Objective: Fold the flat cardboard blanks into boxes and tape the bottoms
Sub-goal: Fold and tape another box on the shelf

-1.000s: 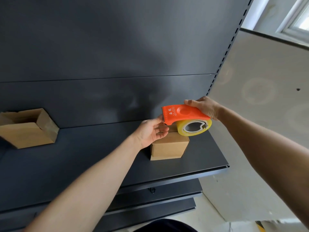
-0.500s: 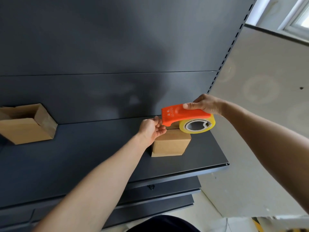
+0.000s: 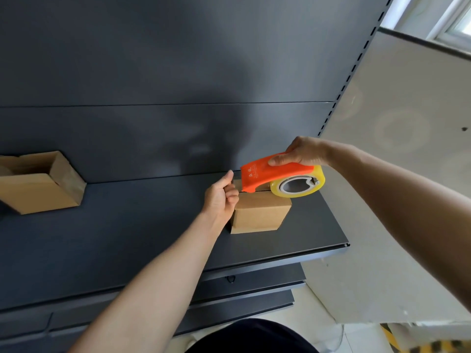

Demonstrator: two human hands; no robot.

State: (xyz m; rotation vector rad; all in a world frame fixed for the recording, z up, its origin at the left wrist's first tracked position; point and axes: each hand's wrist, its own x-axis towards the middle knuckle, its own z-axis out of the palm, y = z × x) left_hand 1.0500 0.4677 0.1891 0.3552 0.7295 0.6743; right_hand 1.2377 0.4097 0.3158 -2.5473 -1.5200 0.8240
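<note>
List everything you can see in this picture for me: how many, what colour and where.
small box: one, brown cardboard, near the shelf's right end
tape dispenser: one, orange, on top of the small box
tape roll: one, yellowish, in the dispenser, over the box's right top edge
open box: one, brown cardboard, at the shelf's left end
shelf: one, dark grey, under both boxes
back panel: one, dark grey, behind the shelf
lower shelves: two, dark grey, below
wall panel: one, pale, at the right
left hand: one, grips the small box's upper left edge
right hand: one, holds the dispenser from above
</note>
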